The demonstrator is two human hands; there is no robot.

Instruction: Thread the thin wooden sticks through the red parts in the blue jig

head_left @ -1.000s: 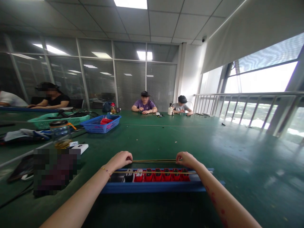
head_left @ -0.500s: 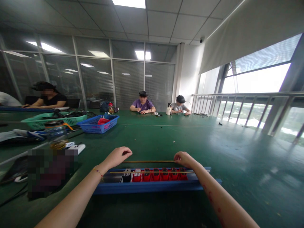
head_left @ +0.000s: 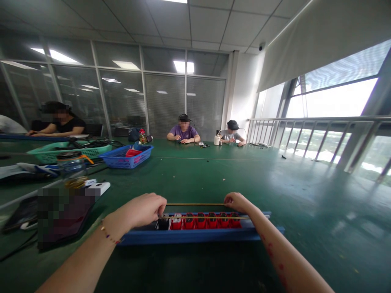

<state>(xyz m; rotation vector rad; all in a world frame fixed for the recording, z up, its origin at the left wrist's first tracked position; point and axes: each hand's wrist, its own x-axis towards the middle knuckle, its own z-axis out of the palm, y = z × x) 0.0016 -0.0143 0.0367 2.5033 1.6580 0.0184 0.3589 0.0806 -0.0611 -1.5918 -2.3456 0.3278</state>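
A long blue tray (head_left: 195, 237) lies across the table in front of me, holding a row of several red boxes (head_left: 200, 222) and a black box (head_left: 164, 223) at the row's left end. One thin yellowish rod (head_left: 207, 217) runs over the boxes; another thin rod (head_left: 195, 204) spans the space just behind the tray. My left hand (head_left: 149, 208) is closed over the tray's left part, fingertips down by the black box; what it pinches is hidden. My right hand (head_left: 236, 202) is closed on the right end of the rear rod.
A blue basket (head_left: 126, 162), a green basket (head_left: 45, 158), a glass jar (head_left: 71, 169) and a dark flat object (head_left: 67, 219) are at the left. Several people sit around the table's far and left sides.
My left hand has moved right and down toward the black box, and its fingers have bent downward. My right hand has stayed nearly in place at the rear rod's end.
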